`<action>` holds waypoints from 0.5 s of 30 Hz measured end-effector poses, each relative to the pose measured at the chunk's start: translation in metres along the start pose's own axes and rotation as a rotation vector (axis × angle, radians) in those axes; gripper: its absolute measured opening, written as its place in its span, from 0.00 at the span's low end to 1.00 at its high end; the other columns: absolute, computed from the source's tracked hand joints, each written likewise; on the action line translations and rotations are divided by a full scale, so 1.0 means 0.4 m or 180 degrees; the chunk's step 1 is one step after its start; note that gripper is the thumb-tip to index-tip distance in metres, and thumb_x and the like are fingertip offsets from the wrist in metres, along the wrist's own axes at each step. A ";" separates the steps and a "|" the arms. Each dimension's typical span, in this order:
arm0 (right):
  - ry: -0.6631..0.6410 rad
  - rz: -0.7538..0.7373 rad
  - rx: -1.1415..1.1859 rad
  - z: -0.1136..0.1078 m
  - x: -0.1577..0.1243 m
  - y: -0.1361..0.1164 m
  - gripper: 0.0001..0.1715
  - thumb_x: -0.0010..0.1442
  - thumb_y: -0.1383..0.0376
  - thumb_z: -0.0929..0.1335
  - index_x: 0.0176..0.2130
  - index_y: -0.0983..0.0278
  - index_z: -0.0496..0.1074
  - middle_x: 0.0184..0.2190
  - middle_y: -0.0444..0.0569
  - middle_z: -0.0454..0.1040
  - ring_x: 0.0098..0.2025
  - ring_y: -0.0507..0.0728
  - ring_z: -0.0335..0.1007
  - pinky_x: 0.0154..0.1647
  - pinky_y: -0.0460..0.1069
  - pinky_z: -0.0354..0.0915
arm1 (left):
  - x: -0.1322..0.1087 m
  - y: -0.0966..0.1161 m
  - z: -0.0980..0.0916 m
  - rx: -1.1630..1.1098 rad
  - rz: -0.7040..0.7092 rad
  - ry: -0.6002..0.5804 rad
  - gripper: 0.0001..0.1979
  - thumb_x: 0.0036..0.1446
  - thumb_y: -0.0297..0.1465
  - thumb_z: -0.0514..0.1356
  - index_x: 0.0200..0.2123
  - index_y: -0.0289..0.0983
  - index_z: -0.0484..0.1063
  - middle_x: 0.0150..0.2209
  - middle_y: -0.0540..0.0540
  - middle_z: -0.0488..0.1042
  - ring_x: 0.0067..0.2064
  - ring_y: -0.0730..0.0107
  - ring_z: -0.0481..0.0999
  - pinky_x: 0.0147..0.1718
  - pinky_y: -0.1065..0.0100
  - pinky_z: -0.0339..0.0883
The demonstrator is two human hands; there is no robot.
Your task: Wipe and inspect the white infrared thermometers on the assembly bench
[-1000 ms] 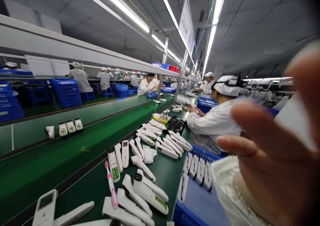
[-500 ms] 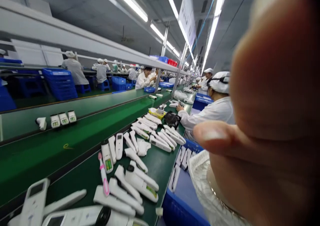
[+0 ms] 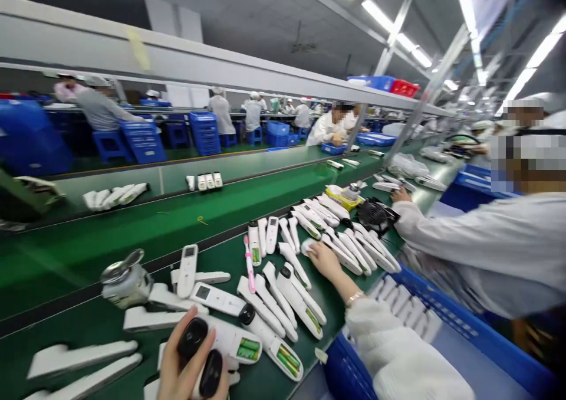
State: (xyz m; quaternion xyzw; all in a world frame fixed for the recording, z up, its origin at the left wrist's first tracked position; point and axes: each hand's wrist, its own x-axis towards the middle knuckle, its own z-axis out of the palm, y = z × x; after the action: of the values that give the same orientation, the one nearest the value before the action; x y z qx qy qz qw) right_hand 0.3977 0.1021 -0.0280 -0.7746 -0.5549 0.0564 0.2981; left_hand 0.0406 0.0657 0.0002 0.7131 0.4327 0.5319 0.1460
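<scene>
My left hand, at the bottom of the head view, has its fingers closed around white handheld thermometers with black heads. One beside it has its battery bay uncovered, with green batteries inside. My right hand reaches over the bench with its fingers closed on a small white cloth, mostly covered by the fingers. Rows of white thermometers lie around both hands, some with batteries showing. A pink and white toothbrush rests among them.
A metal-topped jar stands at left on the green bench. A black fan and a yellow tray sit farther back. A blue crate holding white parts is at right, beside a co-worker's sleeve. The green belt runs behind.
My right hand has gone from close before the camera down to the white cloth on the bench. My left hand has come into view at the thermometers. The view has swung left.
</scene>
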 end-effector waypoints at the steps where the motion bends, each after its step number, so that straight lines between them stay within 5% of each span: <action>1: 0.0012 0.0061 0.0034 -0.004 0.003 0.006 0.12 0.61 0.62 0.65 0.44 0.66 0.68 0.42 0.49 0.70 0.41 0.55 0.69 0.41 0.54 0.68 | 0.009 0.016 0.002 -0.0048 -0.0070 -0.0051 0.19 0.47 0.22 0.60 0.43 0.44 0.71 0.57 0.48 0.61 0.55 0.59 0.65 0.50 0.64 0.66; 6: 0.0150 -0.0146 0.0507 -0.024 0.079 -0.076 0.13 0.62 0.60 0.64 0.40 0.68 0.68 0.34 0.45 0.71 0.33 0.53 0.69 0.34 0.51 0.68 | 0.039 0.029 0.027 -0.0585 -0.0186 -0.0311 0.20 0.53 0.19 0.53 0.47 0.45 0.68 0.59 0.44 0.56 0.58 0.60 0.62 0.49 0.62 0.67; 10: 0.0014 -0.0951 0.1015 -0.013 0.105 -0.290 0.09 0.61 0.65 0.63 0.41 0.67 0.67 0.34 0.47 0.70 0.37 0.55 0.69 0.39 0.52 0.67 | 0.076 -0.003 0.014 -0.0667 -0.0322 -0.0384 0.21 0.53 0.20 0.52 0.48 0.46 0.66 0.59 0.43 0.55 0.59 0.59 0.60 0.50 0.61 0.66; 15: -0.0407 -0.2332 0.1627 -0.003 0.019 -0.578 0.20 0.53 0.72 0.63 0.46 0.62 0.67 0.48 0.52 0.65 0.50 0.58 0.63 0.48 0.53 0.64 | 0.190 -0.013 -0.035 -0.0337 -0.0204 -0.0289 0.25 0.50 0.19 0.54 0.51 0.44 0.65 0.61 0.44 0.51 0.60 0.57 0.56 0.56 0.55 0.58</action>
State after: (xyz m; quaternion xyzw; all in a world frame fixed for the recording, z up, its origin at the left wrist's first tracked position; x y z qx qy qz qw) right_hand 0.2102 0.1563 0.0962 -0.4236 -0.7781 0.1301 0.4452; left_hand 0.0305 0.1240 0.0502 0.7136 0.4196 0.5162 0.2199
